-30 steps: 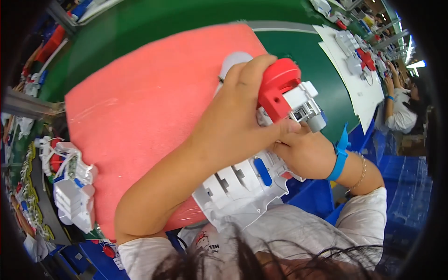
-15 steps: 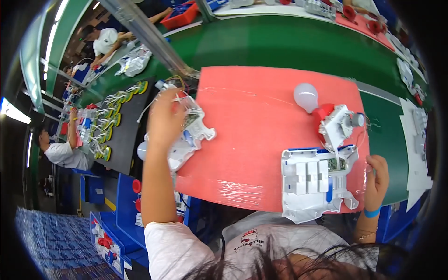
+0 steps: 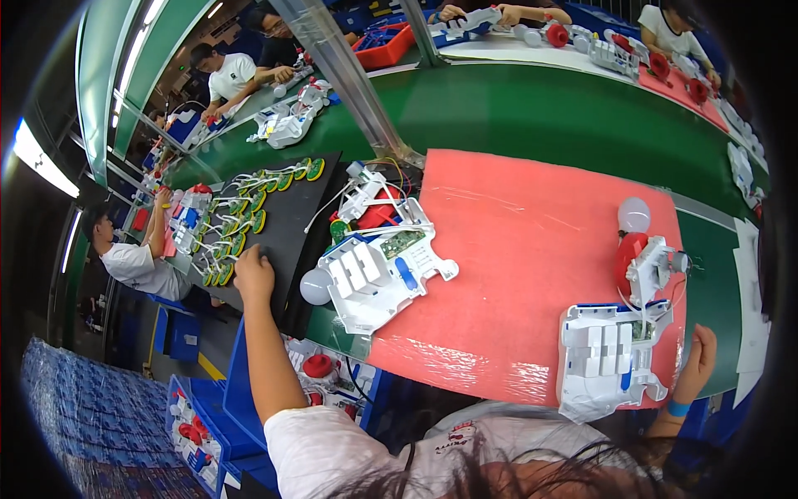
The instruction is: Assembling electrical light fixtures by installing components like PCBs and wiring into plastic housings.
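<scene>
At the left, my left hand (image 3: pixel 254 270) is closed at the edge of a black board (image 3: pixel 293 241). Its fingertips are among round green-and-yellow parts (image 3: pixel 238 243) with white wires; what they pinch is too small to make out. My right hand (image 3: pixel 701 358) hangs loosely curled and empty beside the right white plastic housing (image 3: pixel 592 391). Above that housing, joined by wires, lies a white-and-red assembly (image 3: pixel 648 270) with a white bulb (image 3: pixel 633 214). Between my left hand and the pink mat stands another open white housing (image 3: pixel 374 291), with a green circuit board (image 3: pixel 403 244) and a round white bulb (image 3: pixel 317 287).
A pink mat (image 3: pixel 499 274) covers much of the green bench (image 3: pixel 532 108). A metal post (image 3: pixel 349 83) rises at its far left. Blue bins (image 3: pixel 237 416) with red and white parts stand below left. Other people work across and to the left.
My left hand has moved left, away from the left housing and over to the black board's green parts. The view has shifted, so things appear further right. My right hand stays beside the right housing.
</scene>
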The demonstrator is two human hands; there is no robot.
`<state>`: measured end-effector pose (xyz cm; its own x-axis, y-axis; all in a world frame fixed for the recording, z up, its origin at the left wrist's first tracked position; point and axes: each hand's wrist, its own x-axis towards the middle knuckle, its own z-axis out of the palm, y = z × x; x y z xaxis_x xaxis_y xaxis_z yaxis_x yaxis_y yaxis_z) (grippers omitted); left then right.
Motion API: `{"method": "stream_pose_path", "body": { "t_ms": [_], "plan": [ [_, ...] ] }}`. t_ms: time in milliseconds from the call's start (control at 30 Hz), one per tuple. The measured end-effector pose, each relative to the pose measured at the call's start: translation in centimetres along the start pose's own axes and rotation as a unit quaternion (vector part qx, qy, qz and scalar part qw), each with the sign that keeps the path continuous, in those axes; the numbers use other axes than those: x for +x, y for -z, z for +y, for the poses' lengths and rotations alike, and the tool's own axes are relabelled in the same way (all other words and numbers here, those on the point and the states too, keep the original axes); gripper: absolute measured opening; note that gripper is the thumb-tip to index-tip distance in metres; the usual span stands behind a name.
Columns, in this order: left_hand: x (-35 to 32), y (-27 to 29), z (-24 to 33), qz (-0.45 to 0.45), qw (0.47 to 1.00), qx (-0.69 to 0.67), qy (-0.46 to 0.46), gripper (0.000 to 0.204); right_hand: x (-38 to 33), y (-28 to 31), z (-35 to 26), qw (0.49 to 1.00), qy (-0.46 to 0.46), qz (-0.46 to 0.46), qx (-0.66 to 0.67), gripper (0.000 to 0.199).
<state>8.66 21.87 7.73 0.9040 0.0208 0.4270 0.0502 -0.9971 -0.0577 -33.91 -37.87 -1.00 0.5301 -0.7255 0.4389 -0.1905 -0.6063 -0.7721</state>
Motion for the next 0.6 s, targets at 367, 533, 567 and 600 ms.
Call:
{"method": "stream_pose_path", "body": {
  "t_ms": [367,533,567,600],
  "plan": [
    [-2.9,10.9,5.2,0.267,0.937,-0.152,-0.168,0.021,0.2,1.9,-3.2,0.986,0.136,0.092,-0.036,0.019],
    [-5.9,18.0,20.5,-0.128,0.574,-0.789,-0.179,0.017,0.7,0.4,-10.6,0.980,0.143,-0.018,0.138,0.027],
    [-6.4,17.9,23.9,-0.183,0.540,-0.800,-0.189,0.017,2.3,-0.4,-13.4,0.967,0.197,-0.105,0.124,0.032],
    [-6.9,18.1,25.9,-0.238,0.501,-0.803,-0.220,0.017,3.5,-1.5,-16.1,0.961,0.179,-0.182,0.108,0.039]
  ]
}}
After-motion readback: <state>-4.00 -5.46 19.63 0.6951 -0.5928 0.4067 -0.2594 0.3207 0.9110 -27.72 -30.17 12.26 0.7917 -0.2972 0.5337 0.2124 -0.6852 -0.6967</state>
